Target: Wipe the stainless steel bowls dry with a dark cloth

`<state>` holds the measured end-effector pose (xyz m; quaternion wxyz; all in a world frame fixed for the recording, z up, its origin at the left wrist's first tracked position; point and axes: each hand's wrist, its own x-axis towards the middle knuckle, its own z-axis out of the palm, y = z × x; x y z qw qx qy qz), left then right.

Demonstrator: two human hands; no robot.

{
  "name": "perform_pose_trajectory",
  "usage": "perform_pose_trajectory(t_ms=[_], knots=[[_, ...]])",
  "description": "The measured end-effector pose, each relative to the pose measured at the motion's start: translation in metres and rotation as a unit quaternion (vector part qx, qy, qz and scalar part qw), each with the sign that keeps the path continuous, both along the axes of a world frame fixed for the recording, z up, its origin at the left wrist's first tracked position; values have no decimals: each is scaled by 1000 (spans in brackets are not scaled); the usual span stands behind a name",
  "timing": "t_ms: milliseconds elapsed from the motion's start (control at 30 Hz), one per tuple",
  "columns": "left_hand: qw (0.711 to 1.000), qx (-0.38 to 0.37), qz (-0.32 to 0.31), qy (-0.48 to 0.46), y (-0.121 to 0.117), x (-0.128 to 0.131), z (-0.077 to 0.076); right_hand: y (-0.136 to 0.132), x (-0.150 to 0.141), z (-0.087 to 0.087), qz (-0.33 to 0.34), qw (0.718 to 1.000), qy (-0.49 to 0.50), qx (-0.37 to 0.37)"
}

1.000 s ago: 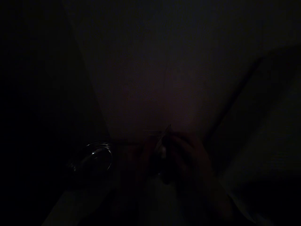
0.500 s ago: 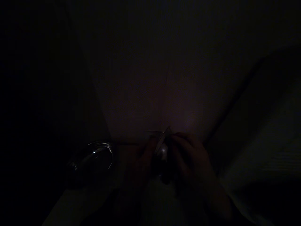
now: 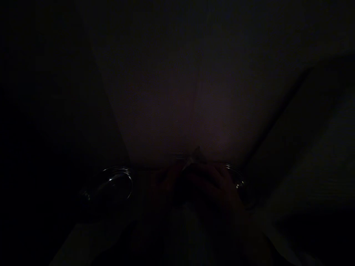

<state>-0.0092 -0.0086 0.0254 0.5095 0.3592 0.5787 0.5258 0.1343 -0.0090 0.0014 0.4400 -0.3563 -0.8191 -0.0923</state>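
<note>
The view is very dark. My left hand (image 3: 166, 183) and my right hand (image 3: 219, 181) are close together at the lower middle, fingers bent inward around a small pale, thin-edged piece (image 3: 191, 161). Its pointed tip sticks up between them; what it is I cannot make out. Thin shiny lines (image 3: 179, 156) lie just behind my left fingertips. Most of what sits between the palms is lost in shadow.
A shiny round dish (image 3: 131, 181), glass or metal, stands left of my hands. Another glinting round rim (image 3: 235, 175) shows just beyond my right hand. Behind rises a pale flat surface (image 3: 166, 111); a dark slanting edge (image 3: 280, 111) bounds it on the right.
My right hand has shifted left and closed in over the middle, hiding the round shiny thing that showed there. The right-hand rim has come into sight. The left dish stays put.
</note>
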Motion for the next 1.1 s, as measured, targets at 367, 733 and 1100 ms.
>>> perform_pose_trajectory(t_ms=[367,733,1100], knots=[[1000,29,2,3,-2,1,-1,-3,-5,2,-2,1000,5,-4],[999,23,-31,38,1,-4,-6,3,-4,-2,-19,1000,9,-17],[999,3,-7,37,-1,1,1,2,-5,-4,-13,1000,3,-16]])
